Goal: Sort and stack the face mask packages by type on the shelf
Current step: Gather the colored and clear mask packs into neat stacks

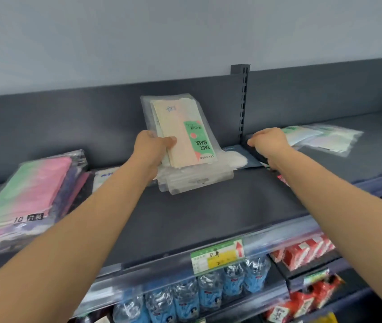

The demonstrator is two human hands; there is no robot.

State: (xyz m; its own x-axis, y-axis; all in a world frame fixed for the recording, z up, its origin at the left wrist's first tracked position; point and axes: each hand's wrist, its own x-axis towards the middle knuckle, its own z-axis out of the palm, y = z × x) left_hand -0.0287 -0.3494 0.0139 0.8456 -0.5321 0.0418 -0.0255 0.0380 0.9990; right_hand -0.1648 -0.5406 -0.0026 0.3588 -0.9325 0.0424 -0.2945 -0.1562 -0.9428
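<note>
On the dark shelf (208,206) we see a pink-and-green stack (29,194) lying flat at the left. Our left hand (152,148) pinches a bundle of clear face mask packages (180,136) above mid-shelf, thumb on top. Its long axis runs away from us, far end tilted up, hang-hole end nearest, label upside down. Our right hand (269,143) curls round a dark package (239,155) lying flat.

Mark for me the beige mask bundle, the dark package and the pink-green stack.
beige mask bundle (173,131): head view, beige front beside the green label.
dark package (239,149): head view, dark strip above its white window.
pink-green stack (50,180): head view, pink area of the top pack.
</note>
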